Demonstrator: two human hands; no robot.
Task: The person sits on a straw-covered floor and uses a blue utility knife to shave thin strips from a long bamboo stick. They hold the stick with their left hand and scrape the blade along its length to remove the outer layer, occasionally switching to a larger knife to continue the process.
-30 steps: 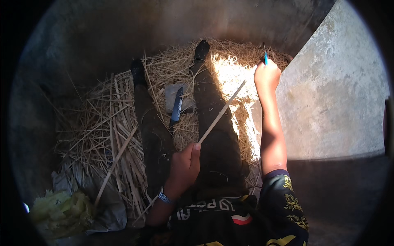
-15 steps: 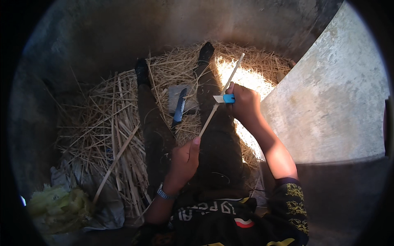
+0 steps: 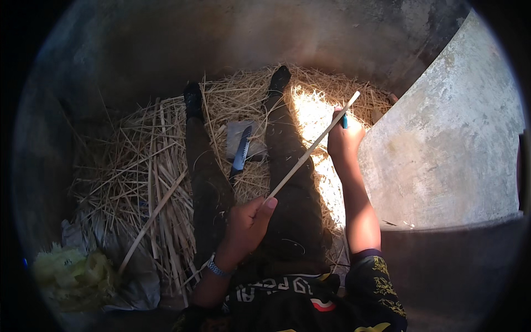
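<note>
My left hand (image 3: pixel 249 222) is closed round the lower end of a thin pale wooden stick (image 3: pixel 311 150), which slants up and to the right above my legs. Beyond the stick's middle, my right hand (image 3: pixel 346 138) is closed on a small blue-handled knife (image 3: pixel 345 121). Only a bit of its blue handle shows now; the blade is hidden. The stick's far end passes just in front of my right fingers, and I cannot tell whether they touch. Between my lower legs lies a larger knife (image 3: pixel 241 150) with a serrated blade and dark handle, resting partly on a grey piece (image 3: pixel 258 152).
Straw-like shavings (image 3: pixel 243 86) cover the floor round my outstretched legs (image 3: pixel 291 182). Loose sticks (image 3: pixel 166 193) are heaped on the left, beside a crumpled yellowish bundle (image 3: pixel 72 276). A curved grey wall (image 3: pixel 221 39) rises ahead, and a pale slab (image 3: pixel 442 144) stands to the right.
My right hand with the blue-handled knife has moved up and to the right, away from the stick's middle. The stick has tilted further right, and the knife's blade has turned out of sight.
</note>
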